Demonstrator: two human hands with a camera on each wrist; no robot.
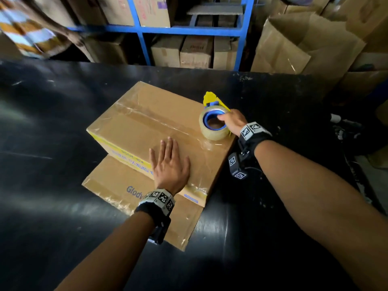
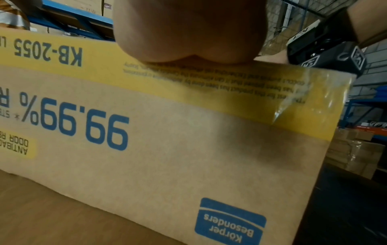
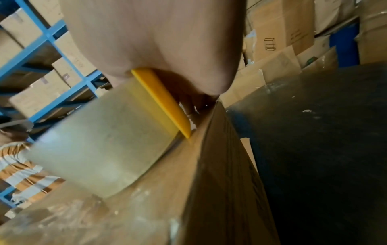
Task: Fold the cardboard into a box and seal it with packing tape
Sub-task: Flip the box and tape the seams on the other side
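Observation:
A closed brown cardboard box stands on the black table, with clear tape running along its top seam toward the right edge. Its near side bears yellow and blue print. My left hand lies flat with straight fingers on the box's near top edge. My right hand grips the yellow tape dispenser with its clear tape roll at the box's right top edge. In the right wrist view the roll rests on the box top beside the yellow plate.
A flat piece of cardboard lies under the box and sticks out toward me. Blue shelving full of cartons stands behind the table. Big open cartons crowd the back right. Another person stands at the far left.

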